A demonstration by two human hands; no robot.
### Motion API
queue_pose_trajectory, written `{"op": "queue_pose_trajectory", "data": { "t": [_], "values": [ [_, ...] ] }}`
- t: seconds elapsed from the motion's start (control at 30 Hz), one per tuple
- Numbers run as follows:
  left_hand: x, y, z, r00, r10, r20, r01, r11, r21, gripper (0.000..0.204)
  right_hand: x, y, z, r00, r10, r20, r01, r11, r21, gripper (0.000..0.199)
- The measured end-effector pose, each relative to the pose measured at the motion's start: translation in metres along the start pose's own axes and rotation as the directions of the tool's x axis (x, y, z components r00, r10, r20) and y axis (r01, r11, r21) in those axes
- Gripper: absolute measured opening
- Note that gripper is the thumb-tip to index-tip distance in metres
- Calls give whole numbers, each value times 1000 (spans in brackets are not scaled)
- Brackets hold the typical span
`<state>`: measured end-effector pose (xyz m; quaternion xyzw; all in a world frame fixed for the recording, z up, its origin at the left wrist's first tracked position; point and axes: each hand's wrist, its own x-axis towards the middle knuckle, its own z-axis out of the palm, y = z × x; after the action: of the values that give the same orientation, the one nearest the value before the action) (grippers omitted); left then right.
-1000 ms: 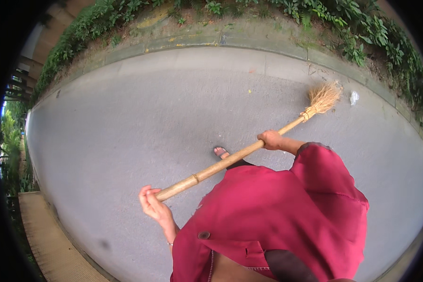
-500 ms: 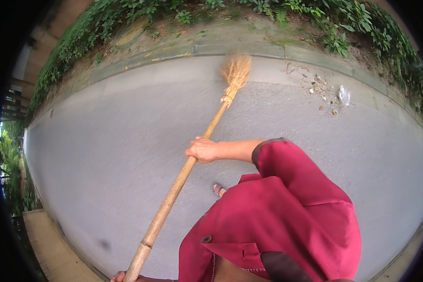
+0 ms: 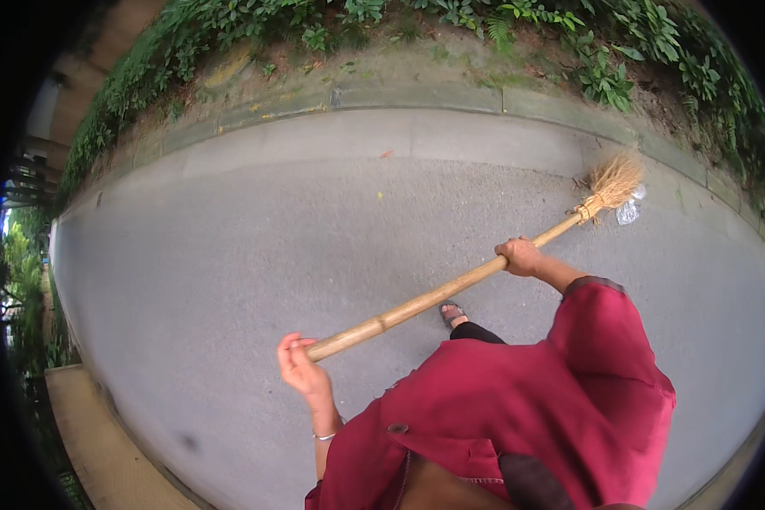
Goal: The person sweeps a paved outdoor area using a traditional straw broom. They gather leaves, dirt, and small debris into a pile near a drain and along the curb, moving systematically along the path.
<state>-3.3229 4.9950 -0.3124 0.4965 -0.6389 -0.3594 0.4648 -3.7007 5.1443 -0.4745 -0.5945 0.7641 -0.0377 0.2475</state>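
A: On a grey paved road, what does the person hold?

B: One long bamboo-handled broom with a pale straw head (image 3: 450,289). It slants from lower left up to the right, and its straw head rests on the road beside the concrete kerb (image 3: 416,95).

A: How are the hands set?

B: The left hand (image 3: 302,370) is wrapped shut around the near end of the handle. The right hand (image 3: 520,255) is closed around the handle farther up, nearer the head. Both grips are firm on the broom.

A: Is anything near the straw head?

B: One crumpled clear plastic bottle (image 3: 629,208) lies just beside it; whether anything is inside I cannot tell.

A: What else?

B: One sandalled foot (image 3: 453,314) shows below the handle, the person wears a loose red garment (image 3: 518,408), and leafy green plants (image 3: 450,25) grow on the bank above the kerb.
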Motion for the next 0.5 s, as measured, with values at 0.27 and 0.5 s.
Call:
{"op": "queue_pose_trajectory", "data": {
  "t": [0.27, 0.5],
  "values": [
    [-66, 114, -160, 749, 323, -578, -97, 917, 387, 16, -29, -164, -39, 898, -430, 94, 419, 900, 122, 11],
    [-206, 244, -216, 457, 883, -108, -5, 124, 992, 20, -18, -301, -25, 525, -797, -299, 849, 464, 253, 11]
  ]
}}
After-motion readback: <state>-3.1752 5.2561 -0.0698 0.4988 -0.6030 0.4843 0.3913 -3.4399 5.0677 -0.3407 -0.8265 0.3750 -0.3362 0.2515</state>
